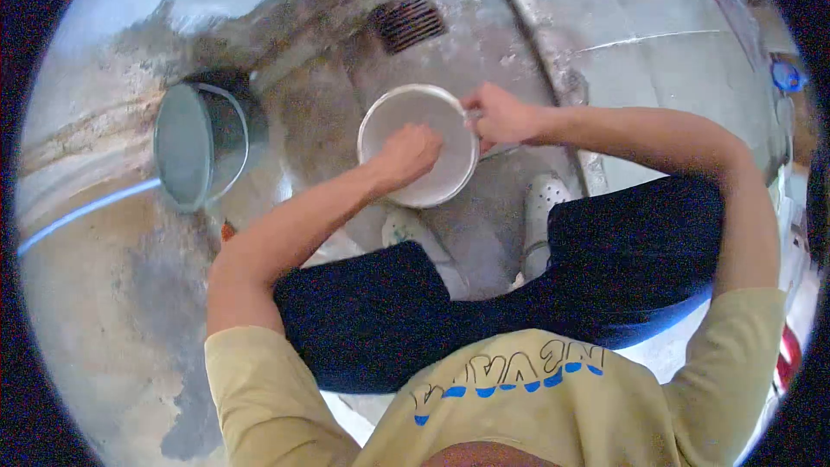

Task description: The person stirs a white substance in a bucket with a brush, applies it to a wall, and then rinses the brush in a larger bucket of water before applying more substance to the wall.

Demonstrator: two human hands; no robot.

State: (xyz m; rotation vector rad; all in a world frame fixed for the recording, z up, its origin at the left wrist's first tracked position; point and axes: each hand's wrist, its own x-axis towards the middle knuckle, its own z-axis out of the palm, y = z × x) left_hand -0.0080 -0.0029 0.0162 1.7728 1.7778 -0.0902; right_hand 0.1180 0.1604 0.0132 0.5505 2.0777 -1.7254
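A white bucket [451, 175] stands on the wet concrete floor in front of me, its open top facing up. Inside its mouth is my left hand [410, 154], with the fingers curled in; whatever they hold, if anything, is hidden. My right hand [503, 116] is closed on the bucket's right rim. The bucket sits just beyond my feet, which wear white perforated clogs [545, 195].
To the left, a dark bucket [184, 149] with a pale handle holds greyish liquid, and a light blue hose [86, 214] runs up to it. A floor drain grate [408, 24] lies beyond the white bucket. A dark groove crosses the floor on the right.
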